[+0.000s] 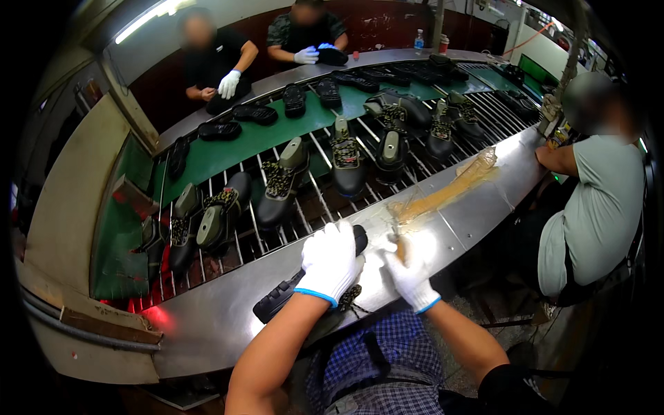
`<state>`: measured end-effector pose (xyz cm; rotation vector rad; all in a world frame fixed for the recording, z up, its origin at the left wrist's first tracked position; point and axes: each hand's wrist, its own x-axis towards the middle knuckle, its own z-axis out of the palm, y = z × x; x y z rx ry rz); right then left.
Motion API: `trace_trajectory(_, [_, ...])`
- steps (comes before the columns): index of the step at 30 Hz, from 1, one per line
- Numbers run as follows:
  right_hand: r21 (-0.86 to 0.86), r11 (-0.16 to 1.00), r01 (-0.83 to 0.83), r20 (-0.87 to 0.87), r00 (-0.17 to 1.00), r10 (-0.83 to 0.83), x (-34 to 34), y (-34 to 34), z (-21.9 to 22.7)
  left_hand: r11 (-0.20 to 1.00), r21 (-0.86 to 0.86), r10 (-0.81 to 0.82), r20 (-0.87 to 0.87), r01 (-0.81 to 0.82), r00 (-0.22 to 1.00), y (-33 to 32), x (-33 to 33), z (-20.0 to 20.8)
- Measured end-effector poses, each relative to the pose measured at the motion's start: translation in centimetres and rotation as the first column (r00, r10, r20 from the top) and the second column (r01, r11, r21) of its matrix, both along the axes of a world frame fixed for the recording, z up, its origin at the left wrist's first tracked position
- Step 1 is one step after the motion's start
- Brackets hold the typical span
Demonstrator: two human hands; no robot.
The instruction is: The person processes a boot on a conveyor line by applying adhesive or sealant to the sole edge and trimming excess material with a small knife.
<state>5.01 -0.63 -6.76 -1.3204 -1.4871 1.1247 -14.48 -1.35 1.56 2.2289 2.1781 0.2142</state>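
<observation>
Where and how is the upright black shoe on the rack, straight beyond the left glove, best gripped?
Probably by the pale green block at the heel end of the black shoe, pinched from above: it stands proud and looks narrow, whereas the smooth, rounded toe, toward the metal ledge, offers less purchase.

Shoe factory, green conv. belt (207,153), many blk shoes (348,176), gloved wkrs (218,59)

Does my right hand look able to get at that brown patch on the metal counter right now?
Probably yes: your right hand is near the brown patch, with nothing apparent blocking it. Your left hand holds a black shoe off to the left, out of the way.
</observation>
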Motion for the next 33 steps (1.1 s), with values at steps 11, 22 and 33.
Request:
trace_trajectory(11, [-0.224,0.931,-0.287,-0.184,0.951,0.248,0.2,0.6,-0.7,0.913,0.404,-0.258,0.471,0.053,0.843,-16.4,-10.3,10.7])
trace_trajectory(22, [-0.165,0.819,-0.55,0.382,0.73,0.567,-0.8,-2.9,7.6,0.976,0.058,0.182,0.323,-0.211,0.929,-16.5,-12.7,1.6])
trace_trajectory(33, [-0.284,0.845,-0.453,0.59,0.612,0.526,0.9,-3.2,9.9,0.983,-0.106,-0.138,0.132,0.152,0.982,-5.8,-5.4,2.0])
